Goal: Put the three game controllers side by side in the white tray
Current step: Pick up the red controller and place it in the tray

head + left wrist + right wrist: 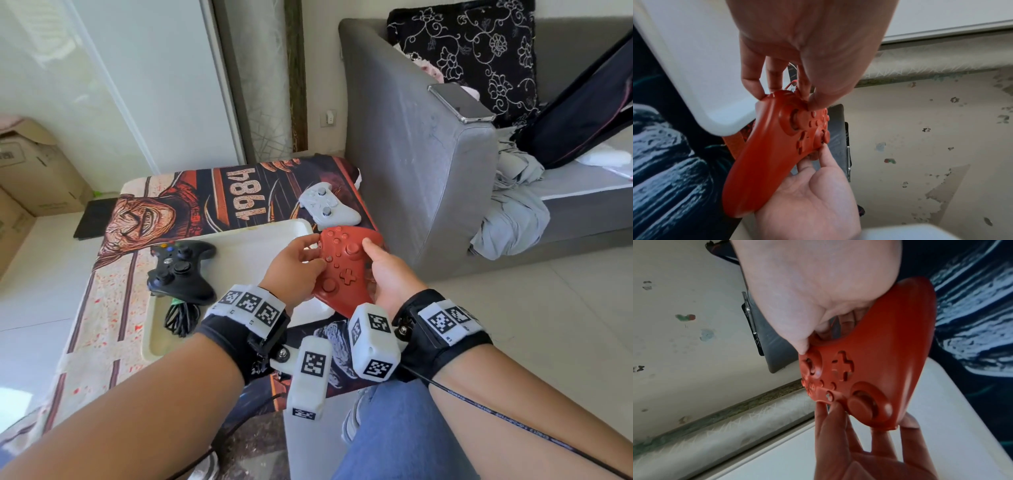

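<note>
While both hands (342, 270) grip it, red controller (346, 274) tilts

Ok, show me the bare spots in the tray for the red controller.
The white tray is bare from the black controller across to its right rim, under both hands holding the red controller. The tray's left side is crowded by the black controller and its coiled cable.

A home living room: grey sofa (421, 164) with floral cushion (472, 51) (laundry heaped beside), cardboard boxes (30, 171).

Both hands (left (294, 267), right (390, 270)) curled, gripping.
</note>
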Demonstrator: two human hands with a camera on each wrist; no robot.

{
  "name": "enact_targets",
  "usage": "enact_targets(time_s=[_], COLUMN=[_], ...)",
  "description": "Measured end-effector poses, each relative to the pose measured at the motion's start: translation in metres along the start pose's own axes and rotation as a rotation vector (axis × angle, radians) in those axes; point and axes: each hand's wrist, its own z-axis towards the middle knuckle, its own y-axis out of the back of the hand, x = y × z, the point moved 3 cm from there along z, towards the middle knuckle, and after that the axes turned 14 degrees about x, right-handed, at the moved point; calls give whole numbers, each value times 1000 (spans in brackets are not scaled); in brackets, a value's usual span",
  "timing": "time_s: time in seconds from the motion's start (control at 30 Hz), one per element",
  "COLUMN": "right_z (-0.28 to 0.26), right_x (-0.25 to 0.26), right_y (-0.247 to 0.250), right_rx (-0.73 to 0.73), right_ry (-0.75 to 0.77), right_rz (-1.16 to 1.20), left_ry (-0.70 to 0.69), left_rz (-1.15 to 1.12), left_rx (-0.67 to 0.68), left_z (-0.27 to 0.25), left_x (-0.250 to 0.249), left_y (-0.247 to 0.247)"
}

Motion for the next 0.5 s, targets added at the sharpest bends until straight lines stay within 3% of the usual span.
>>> enact_targets(time_s=[0.5], right_z=[42], right_x=[-17], right_y=[-114], right_rx=[204], right_ry=[-9], right_rz=[-59], left_ry=[51], left_rz=[-59], left_rx=[-204], left_z=[-26], left_x=[4], left_y=[108])
